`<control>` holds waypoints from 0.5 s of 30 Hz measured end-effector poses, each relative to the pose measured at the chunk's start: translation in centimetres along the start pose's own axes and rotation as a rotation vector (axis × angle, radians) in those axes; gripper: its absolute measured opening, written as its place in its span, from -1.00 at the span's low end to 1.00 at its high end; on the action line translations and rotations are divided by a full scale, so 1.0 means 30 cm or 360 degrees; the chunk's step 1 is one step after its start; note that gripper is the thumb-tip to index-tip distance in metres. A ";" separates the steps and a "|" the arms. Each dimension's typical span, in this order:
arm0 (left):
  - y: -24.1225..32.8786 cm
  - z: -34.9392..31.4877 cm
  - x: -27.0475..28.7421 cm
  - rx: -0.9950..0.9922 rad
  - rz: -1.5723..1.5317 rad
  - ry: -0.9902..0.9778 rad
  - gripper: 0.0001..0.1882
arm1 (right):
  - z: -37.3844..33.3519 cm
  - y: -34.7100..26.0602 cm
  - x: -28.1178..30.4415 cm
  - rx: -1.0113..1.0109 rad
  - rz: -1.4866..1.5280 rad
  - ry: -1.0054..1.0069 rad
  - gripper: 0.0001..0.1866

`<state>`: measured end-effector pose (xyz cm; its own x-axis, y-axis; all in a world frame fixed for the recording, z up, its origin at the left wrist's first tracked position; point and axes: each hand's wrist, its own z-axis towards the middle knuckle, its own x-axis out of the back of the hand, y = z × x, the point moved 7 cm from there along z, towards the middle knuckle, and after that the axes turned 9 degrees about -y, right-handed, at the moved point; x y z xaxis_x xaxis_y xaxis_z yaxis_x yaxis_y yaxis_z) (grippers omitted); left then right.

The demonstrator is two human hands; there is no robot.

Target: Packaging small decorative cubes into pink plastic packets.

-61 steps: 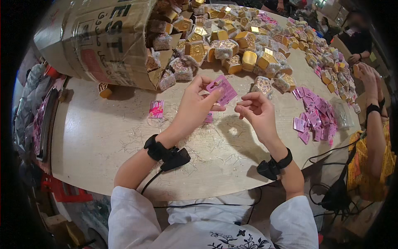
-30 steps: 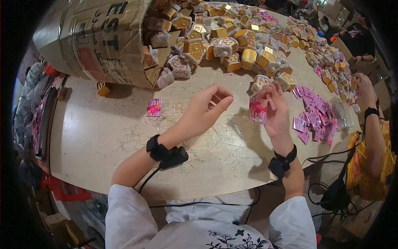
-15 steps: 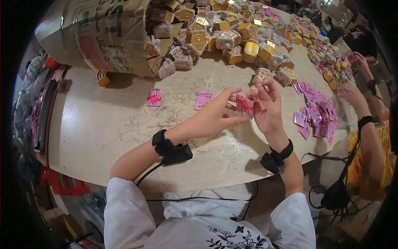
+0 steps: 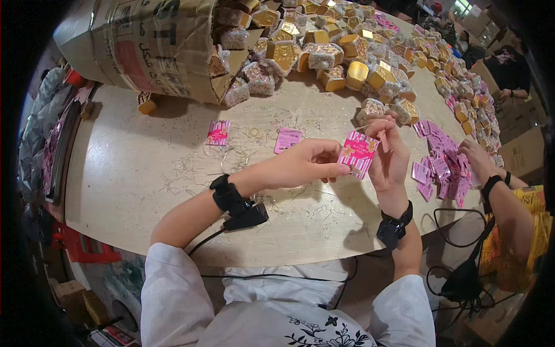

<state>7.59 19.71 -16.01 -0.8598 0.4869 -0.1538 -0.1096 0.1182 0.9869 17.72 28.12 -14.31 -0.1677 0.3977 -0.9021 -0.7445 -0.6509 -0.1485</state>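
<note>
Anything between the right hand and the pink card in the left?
Nothing visible. The left hand holds the pink card by its lower left corner; the right hand is right beside it, contact unclear. The gold-sided pieces lie beyond both hands, not between.

On the table (image 4: 127,196), a carton (image 4: 144,52) is lying at the far left, and from its mouth a heap of pieces (image 4: 356,74) is stretching rightward. Before the heap, two loose cards (image 4: 287,140) are lying apart. A third card (image 4: 359,154) is sitting between left hand (image 4: 315,159) and right hand (image 4: 393,162); to their right, a card pile (image 4: 442,162) is lying.
</note>
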 end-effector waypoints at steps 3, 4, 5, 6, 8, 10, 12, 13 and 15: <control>0.014 -0.008 -0.003 -0.0184 0.0257 -0.0051 -0.78 | -0.004 -0.005 0.009 0.0004 0.0127 0.0075 -0.80; 0.007 -0.005 -0.009 -0.0128 0.0254 -0.0086 -0.77 | -0.004 -0.007 0.006 -0.0021 0.0135 0.0051 -0.81; -0.001 -0.003 -0.016 -0.0072 0.0251 -0.0120 -0.74 | -0.002 -0.009 0.002 -0.0045 0.0143 0.0028 -0.81; 0.004 -0.006 -0.019 -0.0070 0.0252 -0.0119 -0.74 | -0.002 -0.010 0.002 -0.0046 0.0145 0.0027 -0.81; 0.014 -0.012 -0.024 -0.0003 0.0303 -0.0088 -0.75 | -0.001 -0.022 -0.002 0.0019 0.0114 0.0024 -0.83; 0.029 -0.017 -0.013 -0.0017 0.0355 -0.0070 -0.76 | 0.006 -0.027 -0.024 0.0051 0.0150 -0.0011 -0.83; 0.035 -0.019 -0.006 -0.0035 0.0410 -0.0050 -0.78 | 0.008 -0.035 -0.033 0.0082 0.0183 -0.0051 -0.83; 0.043 -0.017 -0.005 -0.0092 0.0386 -0.0034 -0.79 | 0.006 -0.036 -0.031 0.0061 0.0159 -0.0060 -0.83; 0.045 -0.015 -0.006 -0.0146 0.0361 -0.0015 -0.81 | 0.004 -0.031 -0.027 0.0039 0.0138 -0.0068 -0.82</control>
<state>7.37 19.38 -14.61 -0.8628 0.5003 0.0723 0.0407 -0.0737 0.9964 18.47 28.49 -13.38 -0.2592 0.3683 -0.8928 -0.7416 -0.6682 -0.0603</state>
